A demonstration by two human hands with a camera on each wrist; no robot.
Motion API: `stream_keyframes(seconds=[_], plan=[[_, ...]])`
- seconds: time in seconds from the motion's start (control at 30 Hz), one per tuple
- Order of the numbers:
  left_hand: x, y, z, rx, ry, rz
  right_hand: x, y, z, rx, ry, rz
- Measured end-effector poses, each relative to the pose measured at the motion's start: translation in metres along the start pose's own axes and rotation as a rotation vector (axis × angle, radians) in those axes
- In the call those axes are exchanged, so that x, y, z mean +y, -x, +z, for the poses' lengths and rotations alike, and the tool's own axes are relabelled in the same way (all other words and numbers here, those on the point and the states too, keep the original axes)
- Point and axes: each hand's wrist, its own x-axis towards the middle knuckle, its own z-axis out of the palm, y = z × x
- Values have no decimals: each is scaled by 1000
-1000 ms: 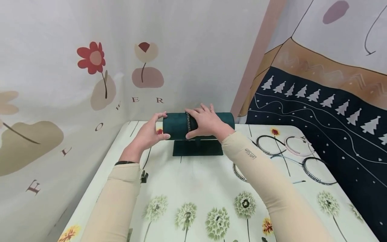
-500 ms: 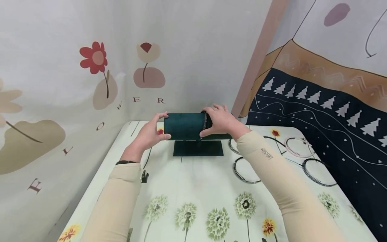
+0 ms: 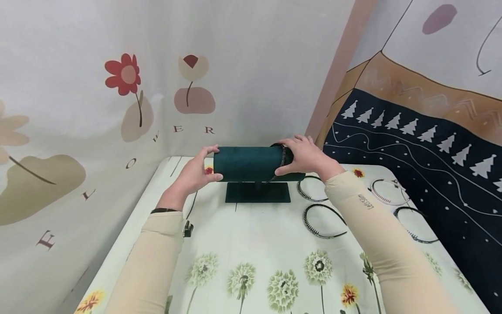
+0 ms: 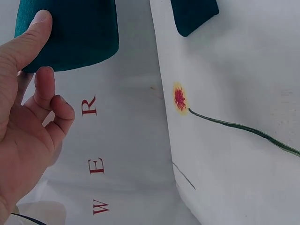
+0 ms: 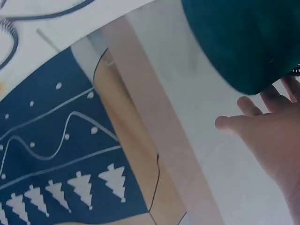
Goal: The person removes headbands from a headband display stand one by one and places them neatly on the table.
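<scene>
A dark green velvet roll (image 3: pixel 247 163) lies sideways on a stand with a flat base (image 3: pixel 256 192) at the back of the table. My left hand (image 3: pixel 192 176) grips its left end, thumb in front and fingers at the top edge; the left wrist view shows the thumb pressed on the velvet (image 4: pixel 75 37). Around the roll's right part sits a dark, sparkly headband (image 3: pixel 283 155). My right hand (image 3: pixel 307 157) holds this headband between thumb and fingers. In the right wrist view, only a bit of the headband (image 5: pixel 295 70) shows beside the fingers.
Several toothed headbands lie on the table's right side: two dark ones (image 3: pixel 306 222) near the stand, a pale pink one (image 3: pixel 374 194) and another dark one (image 3: pixel 409 235) farther right. A printed cloth wall (image 3: pixel 251 87) rises close behind the roll.
My right hand has slid the headband rightward along the roll, from near its middle to near its right end. The left hand stays at the left end.
</scene>
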Motion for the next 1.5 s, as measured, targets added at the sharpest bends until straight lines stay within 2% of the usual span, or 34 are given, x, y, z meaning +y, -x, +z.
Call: stream_keyframes(seconds=[0.27, 0.5, 0.7, 0.8, 1.1, 1.27, 1.5], plan=[[-1, -1, -1, 4, -10, 0, 20, 7, 0, 27, 8, 45], [-2, 0, -1, 6, -6, -6, 17, 8, 8, 69, 1, -21], [-2, -1, 0, 9, 3, -11, 12, 4, 10, 72, 3, -80], [-1, -1, 0, 9, 4, -11, 12, 3, 8, 59, -6, -94], [2, -1, 0, 0, -5, -2, 15, 2, -6, -51, -59, -77], [1, -1, 0, 0, -9, 1, 14, -2, -5, -77, -88, -81], [0, 0, 0, 1, 2, 0, 15, -2, 2, -101, -34, -62]])
